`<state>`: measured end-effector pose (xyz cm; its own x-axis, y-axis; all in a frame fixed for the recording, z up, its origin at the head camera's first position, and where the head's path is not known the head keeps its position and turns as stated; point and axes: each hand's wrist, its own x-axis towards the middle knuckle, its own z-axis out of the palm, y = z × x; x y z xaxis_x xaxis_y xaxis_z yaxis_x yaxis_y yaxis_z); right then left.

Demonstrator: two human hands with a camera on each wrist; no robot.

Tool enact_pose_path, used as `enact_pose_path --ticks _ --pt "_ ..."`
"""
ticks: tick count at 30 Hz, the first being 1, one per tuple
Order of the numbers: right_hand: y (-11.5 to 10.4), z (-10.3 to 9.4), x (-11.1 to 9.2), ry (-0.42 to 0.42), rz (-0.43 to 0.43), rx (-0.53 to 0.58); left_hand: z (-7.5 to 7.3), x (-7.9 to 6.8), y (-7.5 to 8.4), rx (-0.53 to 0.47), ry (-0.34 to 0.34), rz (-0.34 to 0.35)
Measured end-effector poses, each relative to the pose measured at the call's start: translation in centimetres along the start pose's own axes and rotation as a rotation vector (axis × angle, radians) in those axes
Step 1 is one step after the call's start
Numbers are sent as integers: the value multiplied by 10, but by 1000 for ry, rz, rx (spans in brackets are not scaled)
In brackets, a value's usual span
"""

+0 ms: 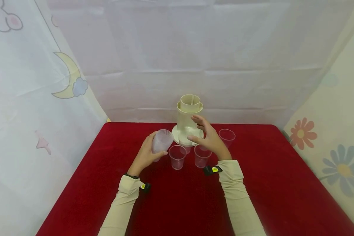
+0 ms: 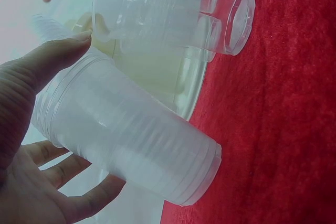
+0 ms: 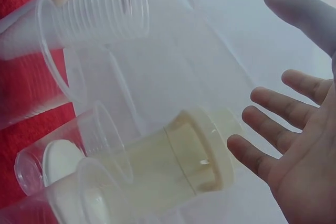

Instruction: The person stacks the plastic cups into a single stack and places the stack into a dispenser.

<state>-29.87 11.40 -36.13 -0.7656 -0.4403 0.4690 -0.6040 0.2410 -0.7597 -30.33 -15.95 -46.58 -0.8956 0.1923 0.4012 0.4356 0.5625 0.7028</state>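
Note:
My left hand point(image 1: 147, 153) grips a nested stack of clear plastic cups point(image 1: 163, 140), tilted, with thumb and fingers around it; the stacked rims show in the left wrist view. My right hand point(image 1: 207, 137) is held in the air with fingers spread and nothing in it, in front of a cream cylindrical holder point(image 1: 184, 119). Single clear cups stand on the table: a front left cup point(image 1: 177, 159), a front right cup point(image 1: 202, 158), and a far right cup point(image 1: 227, 135) partly behind the right hand. Another cup point(image 1: 185, 144) stands before the holder's base.
The cream holder has a round base point(image 1: 174, 132) and an open upper tube point(image 1: 190, 100). A red cloth point(image 1: 177, 203) covers the table, with a white sheet point(image 1: 153, 82) hanging behind it and printed sheets at both sides.

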Motion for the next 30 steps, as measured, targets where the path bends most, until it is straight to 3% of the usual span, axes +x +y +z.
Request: enact_pose_path --ticks 12,30 --pt "-5 -7 -7 5 67 -63 1 -1 0 4 1 4" --pt "5 -15 -19 10 96 -20 2 -1 -1 -7 6 0"
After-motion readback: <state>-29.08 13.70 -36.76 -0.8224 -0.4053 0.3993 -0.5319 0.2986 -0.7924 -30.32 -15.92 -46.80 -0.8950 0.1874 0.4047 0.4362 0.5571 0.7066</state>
